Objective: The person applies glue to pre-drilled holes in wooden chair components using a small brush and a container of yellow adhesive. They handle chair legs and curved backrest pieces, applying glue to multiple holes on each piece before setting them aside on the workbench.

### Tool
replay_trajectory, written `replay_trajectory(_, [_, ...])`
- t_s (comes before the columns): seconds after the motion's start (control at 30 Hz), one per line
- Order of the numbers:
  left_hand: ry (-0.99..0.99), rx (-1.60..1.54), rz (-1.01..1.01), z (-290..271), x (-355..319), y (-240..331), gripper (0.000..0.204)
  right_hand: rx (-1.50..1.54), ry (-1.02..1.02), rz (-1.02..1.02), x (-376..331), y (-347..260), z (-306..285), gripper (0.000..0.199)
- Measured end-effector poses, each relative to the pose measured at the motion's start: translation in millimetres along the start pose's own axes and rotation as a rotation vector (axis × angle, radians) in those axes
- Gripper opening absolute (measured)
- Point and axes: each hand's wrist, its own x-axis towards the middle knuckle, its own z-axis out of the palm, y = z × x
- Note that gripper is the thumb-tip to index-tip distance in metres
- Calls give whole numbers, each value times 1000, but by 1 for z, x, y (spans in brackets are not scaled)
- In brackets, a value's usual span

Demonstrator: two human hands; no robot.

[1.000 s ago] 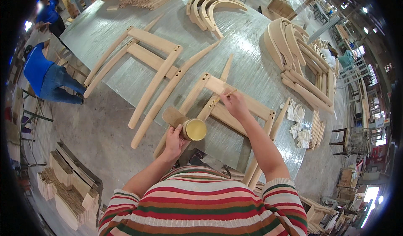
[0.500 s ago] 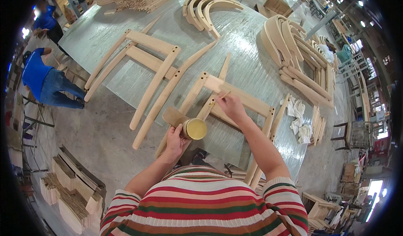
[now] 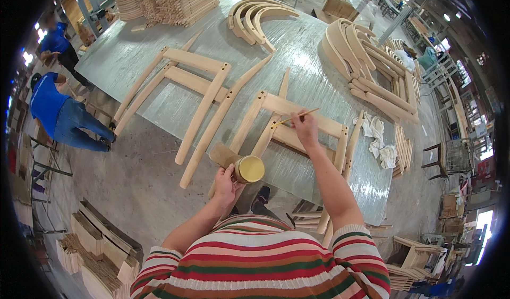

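My left hand is closed round a cup of yellow paste, its open top facing up. A brown, round-ended piece juts out beside the cup; whether my fingers grip it too is hidden. Between the fingertips of my right hand is a thin wooden stick. The stick's lower tip is at the dark holes on the joint of a pale wooden chair frame. This frame lies at the table's near edge, in front of me.
A second wooden frame lies to the left on the film-covered table. Curved wooden parts and stacked frames stand farther back. White cloths lie at the right. Two people in blue are at the far left.
My right hand has shifted up and right, and the stick now lies flatter, its upper end showing beyond the fingers. My left hand still holds the cup; the whole view has shifted slightly.
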Motion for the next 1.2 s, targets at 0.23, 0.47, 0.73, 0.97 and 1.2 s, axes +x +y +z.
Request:
replay_trajectory(0.23, [-56,10,91,24,14,15,13,698,219,328,-32,23,-21,11])
replay_trajectory(0.47, [-117,52,110,79,23,1,18,669,179,143,-75,-16,-83,14])
replay_trajectory(0.73, [-321,193,-8,166,6,-70,18,16,186,17,-112,-23,-167,20])
replay_trajectory(0.97, [-339,165,-122,210,-2,-113,21,690,355,187,-141,20,-235,12])
replay_trajectory(1.2, [-346,112,-244,242,14,-135,22,823,372,144,-139,35,-261,12])
